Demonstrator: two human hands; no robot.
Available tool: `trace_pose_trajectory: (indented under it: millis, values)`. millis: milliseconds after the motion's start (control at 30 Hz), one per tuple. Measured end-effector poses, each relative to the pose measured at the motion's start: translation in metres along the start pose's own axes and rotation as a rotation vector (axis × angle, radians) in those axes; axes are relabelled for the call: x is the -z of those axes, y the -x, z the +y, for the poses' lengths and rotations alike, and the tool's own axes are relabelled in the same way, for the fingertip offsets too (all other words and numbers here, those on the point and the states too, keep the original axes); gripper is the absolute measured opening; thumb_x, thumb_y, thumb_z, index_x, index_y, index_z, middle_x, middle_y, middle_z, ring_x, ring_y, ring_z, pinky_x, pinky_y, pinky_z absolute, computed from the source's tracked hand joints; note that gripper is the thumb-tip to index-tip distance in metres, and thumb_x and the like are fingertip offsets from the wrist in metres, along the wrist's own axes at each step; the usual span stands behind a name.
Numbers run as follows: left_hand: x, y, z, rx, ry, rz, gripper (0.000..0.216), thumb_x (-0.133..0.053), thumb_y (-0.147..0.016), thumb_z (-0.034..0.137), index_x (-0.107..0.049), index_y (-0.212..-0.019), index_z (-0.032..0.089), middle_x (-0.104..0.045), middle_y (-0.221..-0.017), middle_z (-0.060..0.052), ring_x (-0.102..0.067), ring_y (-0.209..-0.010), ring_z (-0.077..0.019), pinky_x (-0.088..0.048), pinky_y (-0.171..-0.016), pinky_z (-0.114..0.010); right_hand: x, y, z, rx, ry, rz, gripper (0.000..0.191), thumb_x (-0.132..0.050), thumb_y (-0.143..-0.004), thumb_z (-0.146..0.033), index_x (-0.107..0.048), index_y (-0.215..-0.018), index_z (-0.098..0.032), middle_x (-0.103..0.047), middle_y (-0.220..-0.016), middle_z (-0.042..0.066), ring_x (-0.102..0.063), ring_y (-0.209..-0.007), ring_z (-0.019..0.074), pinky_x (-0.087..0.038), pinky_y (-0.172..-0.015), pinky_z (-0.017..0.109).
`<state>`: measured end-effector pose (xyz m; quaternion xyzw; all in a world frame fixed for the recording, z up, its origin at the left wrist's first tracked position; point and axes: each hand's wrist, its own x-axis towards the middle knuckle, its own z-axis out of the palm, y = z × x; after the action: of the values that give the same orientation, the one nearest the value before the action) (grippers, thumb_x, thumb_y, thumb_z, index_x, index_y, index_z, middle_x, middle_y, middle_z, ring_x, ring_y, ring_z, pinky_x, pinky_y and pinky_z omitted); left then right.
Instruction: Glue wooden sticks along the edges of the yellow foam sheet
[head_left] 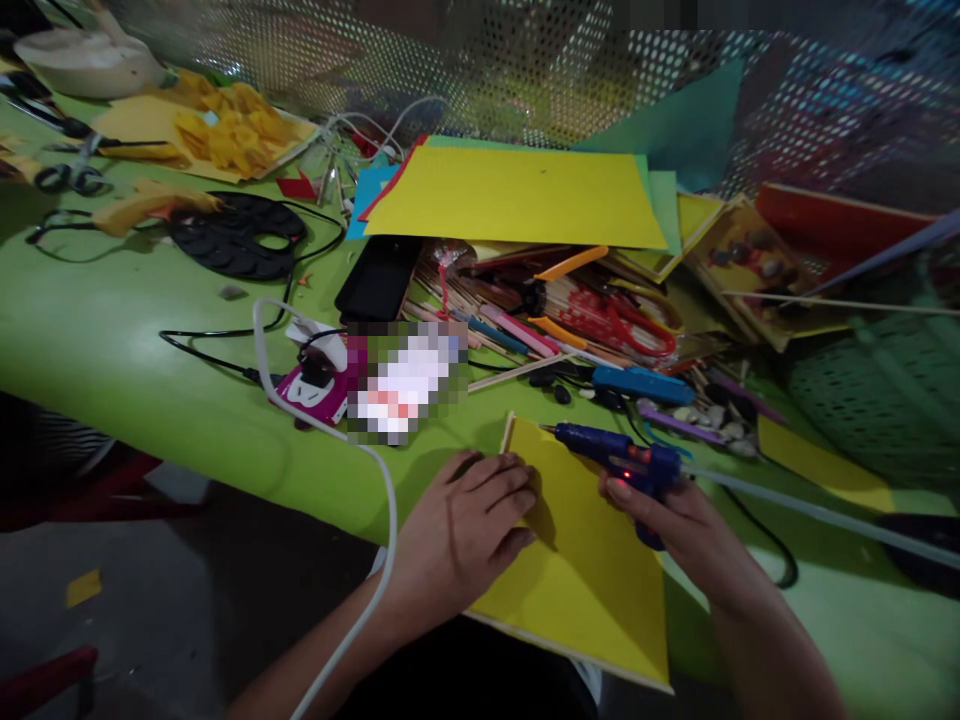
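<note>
My right hand (679, 520) is wrapped around the handle of a blue hot glue gun (619, 455); a small red light glows on its side. A long whitish glue stick (817, 525) sticks out from the back of the gun. The nozzle points left, just above the top edge of a yellow board (592, 590). My left hand (472, 520) rests over the board's left edge with its fingers bent and close together, holding it down. A thin pale strip runs along parts of the board's border; my left hand hides the middle of that edge.
Beyond the board lie a phone (409, 385), a magenta power strip (319, 390), orange-handled pliers (570, 263), red scissors (637, 330) and yellow paper sheets (517, 195). A white cable (386, 500) crosses my left forearm. A green basket (877, 400) stands right.
</note>
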<state>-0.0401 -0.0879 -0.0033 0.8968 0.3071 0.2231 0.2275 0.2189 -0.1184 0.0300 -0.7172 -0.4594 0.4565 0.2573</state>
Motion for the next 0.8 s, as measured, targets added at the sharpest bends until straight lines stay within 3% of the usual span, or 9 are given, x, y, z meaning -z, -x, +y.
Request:
trace_pose_trajectory:
  millis: [200, 467, 800]
  values:
    - [0.0, 0.0, 0.001, 0.008, 0.01, -0.011, 0.028, -0.05, -0.098, 0.034, -0.059, -0.122, 0.022, -0.062, -0.137, -0.001, -0.05, -0.132, -0.0193, -0.034, -0.111, -0.044, 0.0, 0.0, 0.001, 0.007, -0.007, -0.025, 0.055, -0.068, -0.08, -0.057, -0.07, -0.118, -0.018, -0.074, -0.103, 0.008, -0.067, -0.093, 0.0277, -0.055, -0.08, 0.036]
    - [0.0, -0.001, 0.0, 0.001, 0.001, 0.005, 0.026, -0.051, -0.098, 0.032, -0.059, -0.121, 0.023, -0.062, -0.136, -0.001, -0.052, -0.131, -0.0183, -0.035, -0.11, -0.042, 0.005, -0.001, 0.008, 0.018, -0.014, -0.026, 0.055, -0.07, -0.078, -0.057, -0.071, -0.117, -0.018, -0.075, -0.093, 0.007, -0.068, -0.086, 0.026, -0.056, -0.073, 0.033]
    - [0.0, 0.0, 0.001, 0.008, -0.004, -0.004, 0.026, -0.05, -0.098, 0.033, -0.058, -0.121, 0.024, -0.061, -0.138, 0.001, -0.05, -0.132, -0.0178, -0.034, -0.11, -0.043, 0.001, -0.003, 0.008, 0.048, -0.019, -0.044, 0.054, -0.068, -0.082, -0.053, -0.068, -0.126, -0.022, -0.074, -0.105, 0.007, -0.066, -0.101, 0.0291, -0.055, -0.088, 0.038]
